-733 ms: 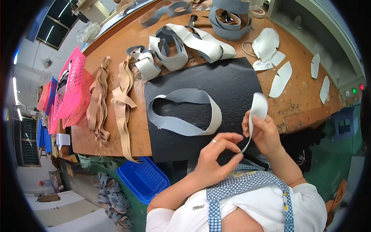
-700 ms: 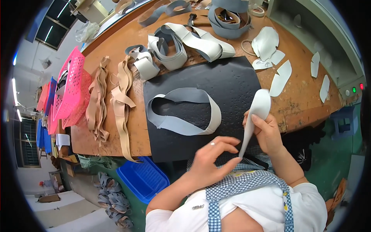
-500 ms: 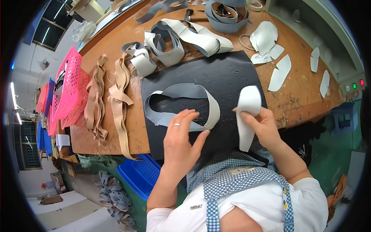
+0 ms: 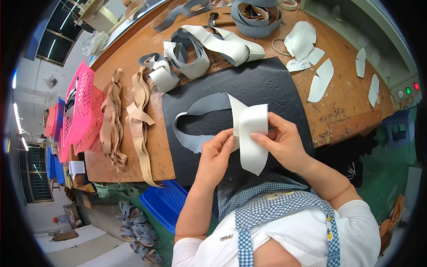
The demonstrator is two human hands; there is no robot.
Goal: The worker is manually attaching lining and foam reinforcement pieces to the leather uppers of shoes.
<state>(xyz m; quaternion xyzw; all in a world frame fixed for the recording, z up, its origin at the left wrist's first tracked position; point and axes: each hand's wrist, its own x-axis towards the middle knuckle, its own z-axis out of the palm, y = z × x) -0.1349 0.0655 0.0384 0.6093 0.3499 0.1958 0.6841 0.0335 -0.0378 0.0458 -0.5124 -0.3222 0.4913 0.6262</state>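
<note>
My right hand grips a white curved piece, seemingly leather, its upper end bent over and its lower end tapering to a point. Beside it, my left hand pinches the right edge of a strip bent into a loop, grey on one face and off-white on the other. The loop stands on a black mat dotted with small punched holes. The white piece overlaps the strip's pale right part and hides some of it; whether they touch all along cannot be seen.
Coiled grey-and-white strips lie beyond the mat. Bundles of tan strips and a pink basket are at left. A hammer lies behind. White cut pieces rest at right, near a cabinet with lit buttons.
The right hand has brought the white piece leftward to the looped strip. My left hand has gone from spread fingers to a pinch on the strip's edge, pulling its right side upright.
</note>
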